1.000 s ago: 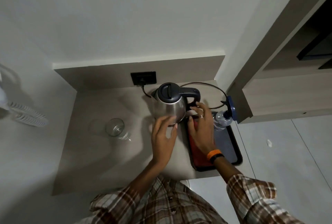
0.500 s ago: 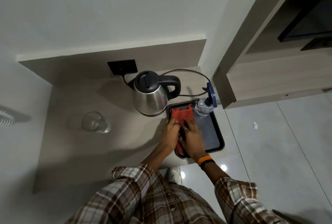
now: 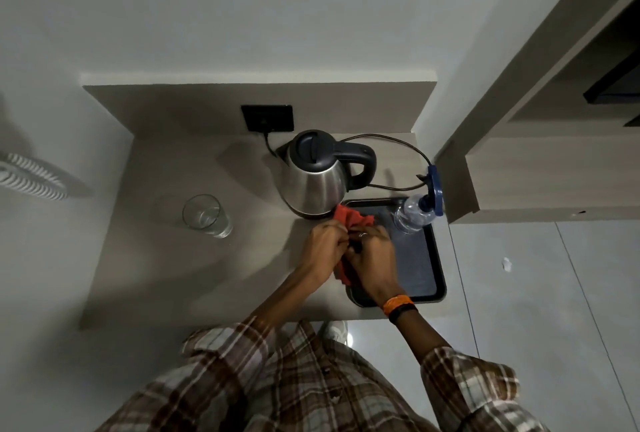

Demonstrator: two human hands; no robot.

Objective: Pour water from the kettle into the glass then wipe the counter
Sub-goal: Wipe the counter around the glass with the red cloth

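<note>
A steel kettle (image 3: 317,182) with a black lid and handle stands upright at the back of the beige counter (image 3: 194,279), plugged into a wall socket. A clear glass (image 3: 204,215) stands to its left, with what looks like a little water in it. My left hand (image 3: 323,246) and my right hand (image 3: 372,258) are bunched together just in front of the kettle, both gripping a red cloth (image 3: 351,218). The cloth is lifted off the left edge of a black tray (image 3: 427,279), crumpled between my fingers.
A plastic water bottle (image 3: 414,215) with a blue cap stands at the tray's far right corner. The kettle's cord (image 3: 398,144) loops behind it. A wooden cabinet (image 3: 540,175) rises on the right. Tiled floor lies beyond the counter's front and right edges.
Both hands left the kettle, went down to the red cloth lying flat in the tray, and now hold it gathered up. The kettle stands where it was set.
</note>
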